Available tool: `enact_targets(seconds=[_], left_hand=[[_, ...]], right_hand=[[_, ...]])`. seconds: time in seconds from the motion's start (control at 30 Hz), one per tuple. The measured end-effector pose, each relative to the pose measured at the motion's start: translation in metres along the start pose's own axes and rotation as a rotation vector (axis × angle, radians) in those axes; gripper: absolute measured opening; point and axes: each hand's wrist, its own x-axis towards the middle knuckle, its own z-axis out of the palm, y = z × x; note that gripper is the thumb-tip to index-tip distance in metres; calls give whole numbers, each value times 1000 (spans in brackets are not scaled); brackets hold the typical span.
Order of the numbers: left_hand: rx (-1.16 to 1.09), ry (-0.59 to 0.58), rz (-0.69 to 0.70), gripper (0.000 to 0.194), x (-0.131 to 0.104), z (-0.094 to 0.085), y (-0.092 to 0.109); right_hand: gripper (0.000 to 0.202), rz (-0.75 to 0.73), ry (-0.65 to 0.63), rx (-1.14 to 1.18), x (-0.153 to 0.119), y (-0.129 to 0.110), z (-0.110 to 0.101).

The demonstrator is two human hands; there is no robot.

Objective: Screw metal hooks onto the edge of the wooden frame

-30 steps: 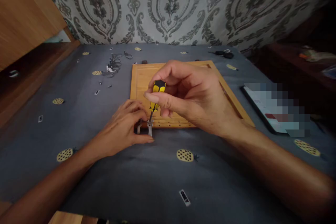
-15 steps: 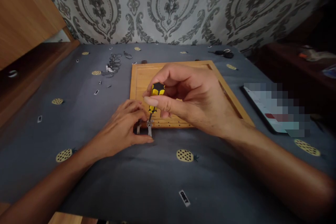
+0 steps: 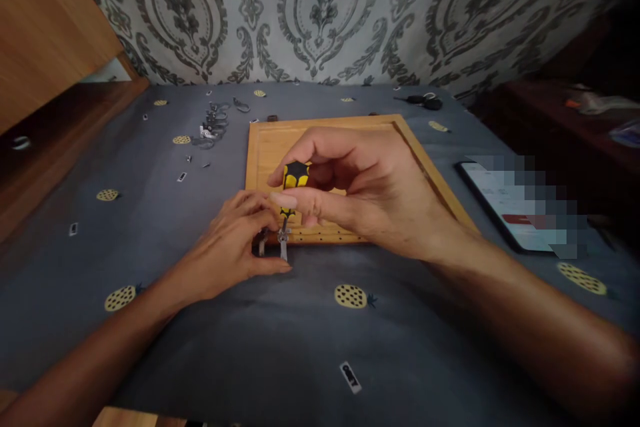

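A yellow-and-black screwdriver [image 3: 297, 174] is pinched between the thumb and fingers of my right hand [image 3: 370, 193]. Its shaft points down onto a small metal clip [image 3: 284, 245] at the front edge of a wooden board [image 3: 273, 147]. My left hand [image 3: 243, 240] steadies this clip, with the thumb at its lower end and the fingers resting at the board's edge. Another metal piece [image 3: 262, 245] shows just inside the curl of the left fingers. The screwdriver's tip meets the clip's upper part. Small dark holes run along the board's front strip.
Several metal clips [image 3: 215, 121] lie piled at the back left, with small loose parts [image 3: 189, 159] nearby. Scissors [image 3: 425, 101] lie behind the board. A phone [image 3: 493, 203], partly blurred out, rests to the right on the patterned cloth [image 3: 225, 360]. A wooden cabinet [image 3: 55, 20] stands at left.
The screwdriver handle has turned slightly in my right fingers, and the thumb has shifted a little across it. My left hand stays in place. The whole view has moved slightly.
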Motion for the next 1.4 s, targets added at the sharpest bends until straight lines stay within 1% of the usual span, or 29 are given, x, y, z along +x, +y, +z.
enact_targets(seconds=[0.17,0.27,0.33,0.5,0.6,0.7,0.87,0.93,1.0,1.1,1.17,1.4], left_hand=[[20,5,5,29,1,0,1],[30,-13,3,28,1,-1,1],[25,-18,3,28,1,-1,1],[9,-10,-15,30,1,-1,1],[7,-9,-11,30,1,-1,1],[9,-13,-10,28,0,-2,1],[1,-36,-21,26,1,-2,2],[-2,-29,-26,26,1,-2,3],[-3,-26,-29,27,2,-3,4],[3,-28,-25,28,2,-3,5],[15,-27,-17,29,1,-3,4],[43,-52,-20,30,0,-2,1]], right_hand=[[19,-20,-31,2,1,-2,-3],[11,-14,-64,-55,1,-8,-5],[6,-1,-70,-49,1,-9,-5],[28,37,-28,62,2,-3,-2],[32,2,-29,92,3,1,-2],[24,-35,-56,77,3,-1,-4],[13,-19,-73,-15,0,-7,-6],[15,-17,-50,0,0,-5,-4],[22,-18,-28,27,1,-2,-3],[27,-24,-34,66,2,2,-2],[26,-25,-39,72,2,2,-2],[13,-26,-36,50,1,0,-3]])
